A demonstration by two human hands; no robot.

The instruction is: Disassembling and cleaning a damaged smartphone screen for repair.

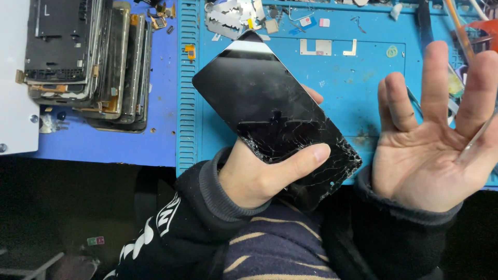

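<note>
While the left hand (259,173) grips a black phone (270,111) by its lower end, thumb pressed across the glass and fingertips peeking out from behind the right edge, the screen is tilted with its top pointing to about 11 o'clock. Glass is badly cracked down at the 5 o'clock corner, spiderweb lines all over that end. The phone sits above the blue mat (342,78), roughly dead centre of the head view.

Right hand (436,140) is over at 3 o'clock, palm up, fingers spread wide and gripping nothing that I can make out; a thin clear strip (480,136) crosses by the fingers, can't tell if it's touching. It's just beside the phone's cracked corner but apart from it.

Up at 10 o'clock there's a stack of old phone screens (85,57) on the counter (161,103). At 12 o'clock, a pile of small metal bits (231,18) lies on the mat. Both arms are in black sleeves (187,223).
</note>
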